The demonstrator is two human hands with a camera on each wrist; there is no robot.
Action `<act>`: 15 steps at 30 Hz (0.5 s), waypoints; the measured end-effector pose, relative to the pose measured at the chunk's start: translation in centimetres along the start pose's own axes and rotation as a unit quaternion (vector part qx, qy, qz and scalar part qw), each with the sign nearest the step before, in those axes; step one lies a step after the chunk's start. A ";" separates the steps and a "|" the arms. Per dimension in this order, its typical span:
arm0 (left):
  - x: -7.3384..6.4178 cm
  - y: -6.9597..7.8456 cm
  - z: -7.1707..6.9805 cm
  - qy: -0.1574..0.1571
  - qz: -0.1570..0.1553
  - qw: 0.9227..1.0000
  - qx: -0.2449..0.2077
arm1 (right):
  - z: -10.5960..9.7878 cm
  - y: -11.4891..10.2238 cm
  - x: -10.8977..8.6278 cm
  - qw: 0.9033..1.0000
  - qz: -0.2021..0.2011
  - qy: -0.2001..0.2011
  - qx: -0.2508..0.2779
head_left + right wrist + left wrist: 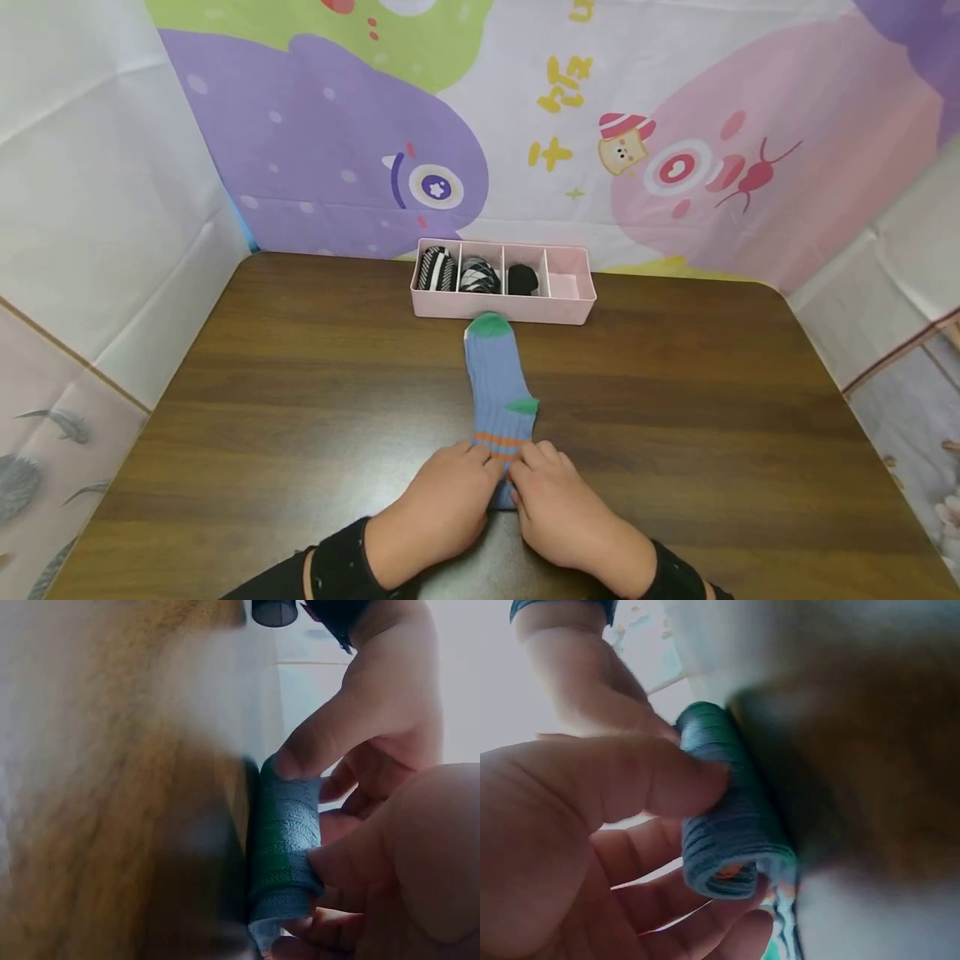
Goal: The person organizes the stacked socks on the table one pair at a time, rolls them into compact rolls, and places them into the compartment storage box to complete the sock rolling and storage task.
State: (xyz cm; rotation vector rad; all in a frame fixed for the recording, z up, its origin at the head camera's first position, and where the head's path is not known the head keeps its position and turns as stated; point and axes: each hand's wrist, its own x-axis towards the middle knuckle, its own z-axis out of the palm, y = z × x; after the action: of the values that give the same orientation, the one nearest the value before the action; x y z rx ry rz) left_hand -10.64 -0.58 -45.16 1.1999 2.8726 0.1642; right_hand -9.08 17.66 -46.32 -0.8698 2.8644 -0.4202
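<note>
A blue ribbed sock (497,375) with green toe and heel and orange stripes lies lengthwise on the table, toe pointing away from me. Its near, cuff end is turned into a thick roll, seen from the end in the left wrist view, where the rolled cuff (739,817) shows a bit of orange inside. My left hand (442,500) pinches the roll from the left, thumb on the near side and fingers beyond. From the right, my right hand (566,508) grips the same rolled cuff (289,840). In the head view both hands hide much of the roll.
Beyond the toe stands a pink divided box (498,309). A striped rolled sock (437,269), a checked rolled sock (480,276) and a black rolled sock (522,280) fill three compartments; the rightmost shows its bare floor. A printed cloth (540,208) hangs behind the wooden table (300,375).
</note>
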 end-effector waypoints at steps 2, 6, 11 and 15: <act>0.0 0.0 0.0 0.003 0.011 1.000 0.013 | -0.1 -0.1 0.0 1.000 0.006 -0.008 0.004; 0.0 0.0 0.0 -0.003 0.019 1.000 0.013 | -0.1 -0.2 -0.2 1.000 0.014 0.000 0.005; 0.1 -0.2 -0.3 -0.013 -0.017 0.999 -0.030 | 0.1 -0.5 -0.1 0.996 -0.013 0.088 -0.017; 0.1 -0.3 -0.6 -0.008 -0.038 0.998 -0.047 | -0.1 -0.6 0.1 0.993 -0.037 0.111 -0.033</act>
State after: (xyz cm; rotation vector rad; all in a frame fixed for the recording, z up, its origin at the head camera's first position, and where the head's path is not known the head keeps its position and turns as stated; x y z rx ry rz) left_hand -10.96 -0.83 -44.57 1.0697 2.8553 0.2821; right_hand -8.90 17.13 -46.00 -1.0024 3.0716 -0.4598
